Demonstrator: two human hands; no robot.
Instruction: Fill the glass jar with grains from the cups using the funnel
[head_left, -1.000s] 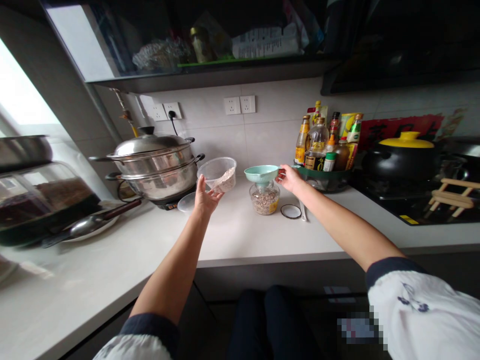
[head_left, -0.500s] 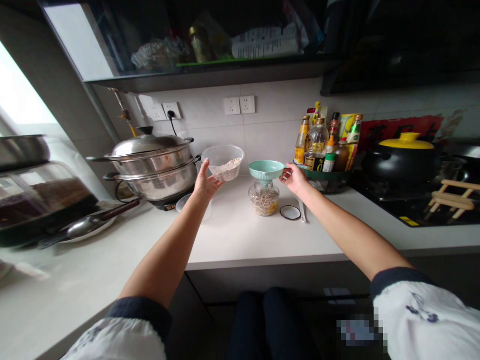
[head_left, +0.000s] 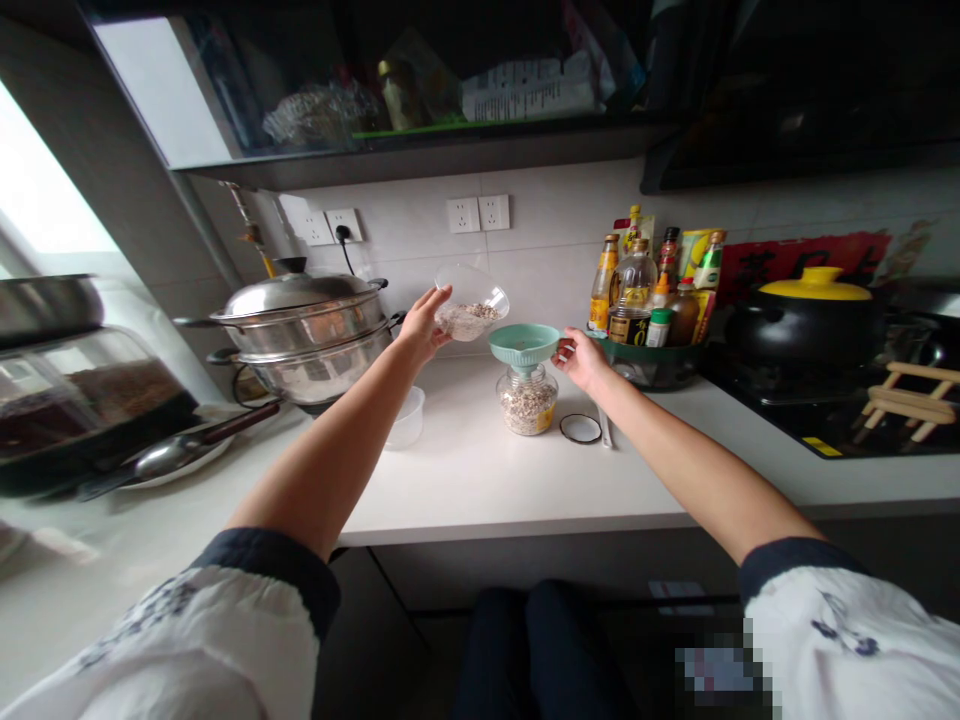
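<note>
Left hand gripping tilted container — right hand steadying funnel

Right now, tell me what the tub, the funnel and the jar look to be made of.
Tub, held tilted in the left hand: thin clear plastic, it seems, since the grain shows through its wall. Funnel, steadied by the right hand: pale green, matte, probably plastic, possibly enamel. Jar: clear and glossy with a thick rounded body, likely glass.
</note>
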